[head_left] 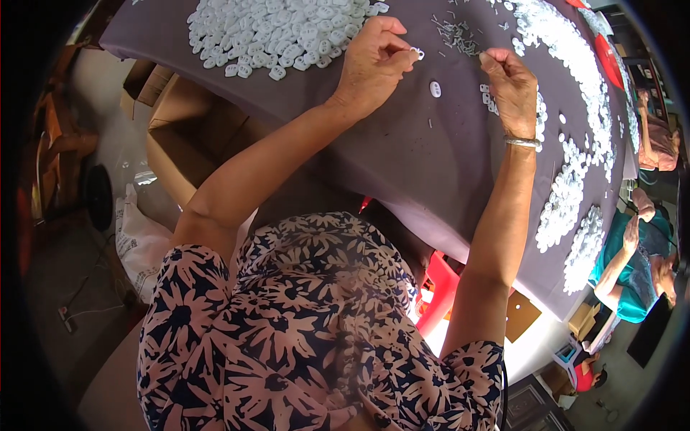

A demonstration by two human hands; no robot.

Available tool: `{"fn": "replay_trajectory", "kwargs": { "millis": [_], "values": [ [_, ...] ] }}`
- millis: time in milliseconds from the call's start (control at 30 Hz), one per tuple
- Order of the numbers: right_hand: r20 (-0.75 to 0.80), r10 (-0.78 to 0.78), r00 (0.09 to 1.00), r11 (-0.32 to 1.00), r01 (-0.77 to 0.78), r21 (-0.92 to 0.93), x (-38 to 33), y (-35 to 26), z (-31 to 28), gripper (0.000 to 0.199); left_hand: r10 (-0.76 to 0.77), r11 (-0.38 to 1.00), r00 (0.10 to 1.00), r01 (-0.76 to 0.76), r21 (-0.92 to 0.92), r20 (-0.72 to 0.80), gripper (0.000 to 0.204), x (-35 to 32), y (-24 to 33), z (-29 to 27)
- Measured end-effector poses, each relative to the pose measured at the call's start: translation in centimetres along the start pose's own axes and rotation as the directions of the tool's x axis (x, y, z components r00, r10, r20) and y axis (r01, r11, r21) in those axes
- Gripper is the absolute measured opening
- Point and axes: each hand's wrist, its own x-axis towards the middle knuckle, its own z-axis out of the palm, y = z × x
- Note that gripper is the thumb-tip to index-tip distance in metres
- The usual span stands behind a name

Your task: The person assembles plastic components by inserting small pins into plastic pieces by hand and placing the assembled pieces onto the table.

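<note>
We see the left hand point(374, 68) pinching a small white piece point(419, 53) between thumb and fingertips, its free end jutting right, toward the other hand. The right hand point(514, 92) has its fingers curled in and its tips close together; whether they grasp anything, we cannot tell.

The relation we judge to count most is the gap across the cloth point(388, 136): the piece lies directly left of the right fingertips, nearly level with them, well apart and not touching. We find the piece too small to read its long axis.

Just beyond that gap lie the pins point(458, 37), loose and pointing every way; the right hand is nearer, its tips just beside their near edge. On our side of the gap lies a white oval point(435, 89), its long axis running roughly away from us, with a lone pin point(430, 123) nearer still, similarly aligned.
</note>
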Motion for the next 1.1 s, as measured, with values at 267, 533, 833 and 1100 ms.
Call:
{"fn": "replay_trajectory", "kwargs": {
  "millis": [267,533,833,1100],
  "values": [
    [0.120,-0.168,0.979,0.978,0.180,-0.103,0.9,1.7,2.7,0.009,-0.006,0.999,1.000,0.005,0.053,0.010,0.031,0.0,0.0,0.3],
    [0.296,-0.099,0.950,0.868,0.228,-0.442,2.6,-0.1,3.1,0.015,-0.027,0.999,0.998,0.025,0.029,0.062,0.033,0.0,0.0,0.4],
    [0.193,-0.036,0.981,0.999,0.029,0.037,0.4,-0.7,3.2,0.006,0.030,1.000,0.995,-0.030,-0.001,0.098,0.032,0.1,-0.5,0.4],
    [0.223,0.087,0.971,0.961,-0.140,0.238,-0.8,-1.5,3.5,0.015,-0.007,0.999,0.993,0.002,0.040,0.114,0.032,-0.2,0.2,0.3]
  ]
}}
